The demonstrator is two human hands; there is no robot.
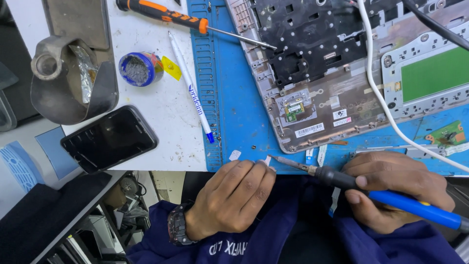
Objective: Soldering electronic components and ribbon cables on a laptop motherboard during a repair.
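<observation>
My left hand (233,196), with a dark watch on the wrist, pinches a small white flat piece (267,161) at the near edge of the blue work mat (239,112). My right hand (395,188) grips a blue-and-black soldering iron (391,198). Its metal tip (281,160) points left and ends right at the white piece by my left fingertips. An opened laptop base (317,73) with a small green board lies on the mat just beyond both hands.
An orange-handled screwdriver (166,14) and a white pen (190,90) lie at the mat's left edge. A black phone (108,138), a blue round tin (139,68) and a grey metal stand (63,78) sit on the white table. A white cable (376,83) crosses the laptop.
</observation>
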